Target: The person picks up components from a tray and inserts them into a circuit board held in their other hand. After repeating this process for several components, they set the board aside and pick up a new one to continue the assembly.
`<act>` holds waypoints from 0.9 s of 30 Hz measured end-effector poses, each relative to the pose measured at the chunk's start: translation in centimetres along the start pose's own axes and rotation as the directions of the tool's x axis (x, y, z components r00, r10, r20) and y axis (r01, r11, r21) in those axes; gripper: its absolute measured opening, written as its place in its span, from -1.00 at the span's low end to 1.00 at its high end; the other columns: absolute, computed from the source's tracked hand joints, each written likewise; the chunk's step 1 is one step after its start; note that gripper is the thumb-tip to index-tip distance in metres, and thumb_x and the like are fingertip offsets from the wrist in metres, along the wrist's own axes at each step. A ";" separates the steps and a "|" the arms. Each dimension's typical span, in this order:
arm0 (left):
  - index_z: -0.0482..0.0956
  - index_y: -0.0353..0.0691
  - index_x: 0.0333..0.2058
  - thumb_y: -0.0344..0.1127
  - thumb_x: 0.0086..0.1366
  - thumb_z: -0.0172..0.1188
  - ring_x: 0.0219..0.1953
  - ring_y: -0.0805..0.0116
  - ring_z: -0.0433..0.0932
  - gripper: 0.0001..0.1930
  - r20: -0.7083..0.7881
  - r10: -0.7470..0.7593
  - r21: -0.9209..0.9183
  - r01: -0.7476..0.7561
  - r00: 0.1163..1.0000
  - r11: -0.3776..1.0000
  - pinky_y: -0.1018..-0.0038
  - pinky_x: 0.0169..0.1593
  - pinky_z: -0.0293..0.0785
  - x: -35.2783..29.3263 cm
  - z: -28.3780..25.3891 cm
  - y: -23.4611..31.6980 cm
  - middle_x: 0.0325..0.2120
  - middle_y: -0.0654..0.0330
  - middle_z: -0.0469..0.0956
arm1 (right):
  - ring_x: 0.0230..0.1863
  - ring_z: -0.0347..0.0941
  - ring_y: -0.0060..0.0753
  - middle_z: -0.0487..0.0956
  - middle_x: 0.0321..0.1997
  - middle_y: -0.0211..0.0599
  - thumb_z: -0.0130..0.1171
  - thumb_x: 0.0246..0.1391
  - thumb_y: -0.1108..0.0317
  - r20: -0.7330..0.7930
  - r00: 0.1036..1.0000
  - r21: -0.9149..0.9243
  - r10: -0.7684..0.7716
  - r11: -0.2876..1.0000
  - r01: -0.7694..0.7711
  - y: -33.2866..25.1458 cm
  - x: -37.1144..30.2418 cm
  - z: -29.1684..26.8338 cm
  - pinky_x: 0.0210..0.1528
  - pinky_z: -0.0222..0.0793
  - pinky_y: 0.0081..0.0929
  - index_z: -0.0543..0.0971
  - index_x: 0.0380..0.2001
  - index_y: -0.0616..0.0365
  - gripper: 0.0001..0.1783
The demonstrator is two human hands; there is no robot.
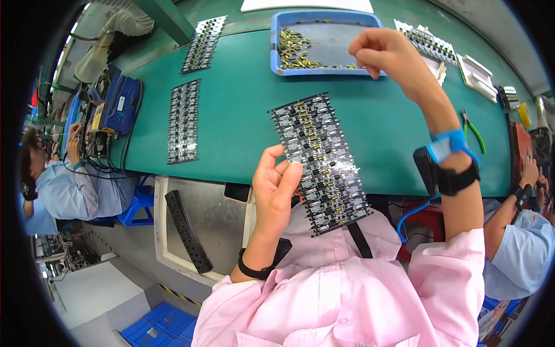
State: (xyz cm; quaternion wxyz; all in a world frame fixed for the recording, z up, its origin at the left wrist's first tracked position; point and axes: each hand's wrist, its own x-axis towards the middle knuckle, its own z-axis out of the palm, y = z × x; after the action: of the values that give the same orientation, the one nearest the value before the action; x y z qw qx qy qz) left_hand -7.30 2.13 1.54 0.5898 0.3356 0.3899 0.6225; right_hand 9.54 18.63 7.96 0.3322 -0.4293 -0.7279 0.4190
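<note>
My left hand [276, 188] grips a panel of small circuit boards [321, 168] by its left edge, thumb on its face. The panel is tilted up in front of my chest, and small yellowish parts sit in a row down its middle. My right hand [383, 51] hangs over the right end of a blue tray [341, 72], its fingers curled in a pinch. Whatever lies between those fingertips is too small to make out. Loose yellow-and-black components [295, 52] are heaped along the left side of the tray.
Two more board panels, one nearer [184, 121] and one farther [203, 44], lie on the green mat at left. Green-handled cutters [473, 130] and white holders [477, 76] are at right. A blue machine [117, 103] stands at left. Co-workers in blue sit on both sides.
</note>
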 end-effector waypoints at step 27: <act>0.11 -0.33 -0.21 -0.52 0.09 -0.11 -0.59 0.71 0.28 -0.73 0.195 -0.065 0.175 0.030 0.979 0.984 0.77 -0.60 0.21 -1.0 3.0 -3.5 -0.44 0.17 0.41 | -0.68 0.25 -0.60 0.36 -0.68 -0.34 0.04 -0.29 0.63 -0.289 0.951 -0.155 -0.114 0.985 0.071 1.1 -14.5 5.6 -0.65 0.14 -0.72 0.43 -0.58 0.29 -0.91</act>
State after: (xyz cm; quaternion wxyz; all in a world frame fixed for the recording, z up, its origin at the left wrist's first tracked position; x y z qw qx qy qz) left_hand -2.93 1.39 -0.12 0.6096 0.4363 0.3888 0.5356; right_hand 11.18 3.98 2.73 0.4254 -0.4753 -0.7172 0.2807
